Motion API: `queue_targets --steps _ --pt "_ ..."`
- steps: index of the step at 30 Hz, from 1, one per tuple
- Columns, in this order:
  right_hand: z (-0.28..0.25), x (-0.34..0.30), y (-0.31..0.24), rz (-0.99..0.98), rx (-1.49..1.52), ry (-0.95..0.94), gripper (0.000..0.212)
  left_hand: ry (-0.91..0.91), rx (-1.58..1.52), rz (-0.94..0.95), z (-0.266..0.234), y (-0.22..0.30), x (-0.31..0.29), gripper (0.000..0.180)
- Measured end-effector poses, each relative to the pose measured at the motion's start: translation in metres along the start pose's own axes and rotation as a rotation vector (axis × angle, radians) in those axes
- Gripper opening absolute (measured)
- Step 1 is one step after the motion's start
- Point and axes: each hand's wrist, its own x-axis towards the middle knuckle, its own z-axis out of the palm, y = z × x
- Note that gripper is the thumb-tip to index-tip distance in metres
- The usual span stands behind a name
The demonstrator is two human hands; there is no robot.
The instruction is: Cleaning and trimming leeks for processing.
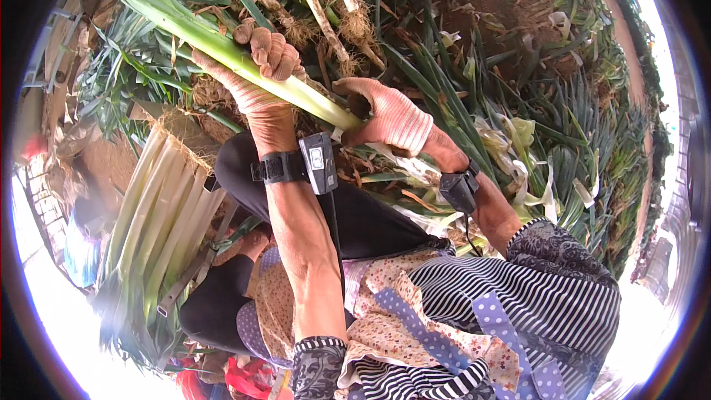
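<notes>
A leek (211, 48) slants across in front of me, its green leaves toward the upper left and its pale stem end toward the right. My left hand (259, 78), in a pinkish knitted glove, is closed around the stem. At the pale end, my right hand (389, 115), gloved alike, curls its thumb and fingers about the stem tip. A dark gap shows between that thumb and the fingers, and the roots of this leek cannot be made out. Both wrists carry black strapped devices.
Untrimmed leeks with dried roots (355, 22) lie ahead. A bundle of leeks (155, 215) leans beside my left knee. Peeled pale leaves (518, 141) litter the right side, near a wide heap of green leaves (592, 155). Red plastic (248, 378) shows low down.
</notes>
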Motion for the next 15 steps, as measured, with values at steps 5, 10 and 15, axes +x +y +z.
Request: queue_targets --steps 5,10,15 --pt "-0.001 -0.004 -0.002 0.022 0.058 -0.016 0.070 -0.013 -0.009 -0.015 -0.002 -0.001 -0.002 0.056" --pt "-0.010 -0.019 0.008 0.055 0.416 0.074 0.042 -0.021 0.021 -0.034 -0.003 0.001 -0.001 0.058" --pt "-0.039 -0.061 0.041 0.229 1.324 -0.105 0.046 0.020 0.059 -0.061 -0.008 0.015 -0.001 0.062"
